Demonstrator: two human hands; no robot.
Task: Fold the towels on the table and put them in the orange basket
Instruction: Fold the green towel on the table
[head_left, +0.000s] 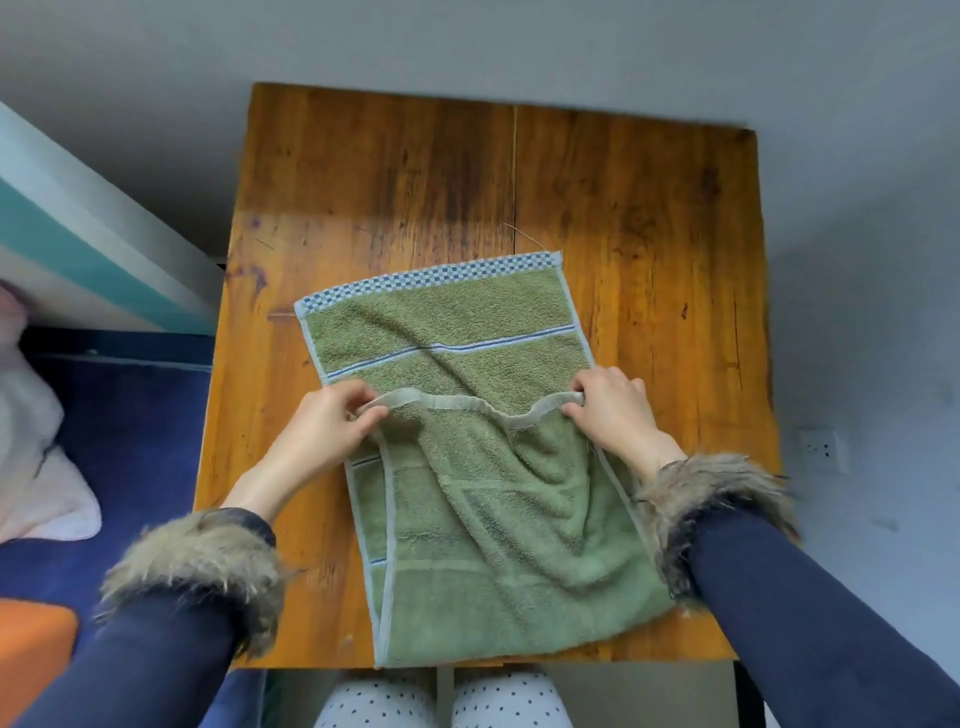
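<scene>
Towel (467, 338) green, lies on table (649, 208), long way from near edge toward middle. Near half folded up over far half. Far end flat, checked blue-and-white band at top, thin blue stripe below it. Left hand (327, 421) pinches left corner of folded hem. Right hand (613, 405) pinches right corner. Hem sags between hands. Fold sits at near edge of table. Basket (31, 644) orange, low at left, off table, only part seen.
</scene>
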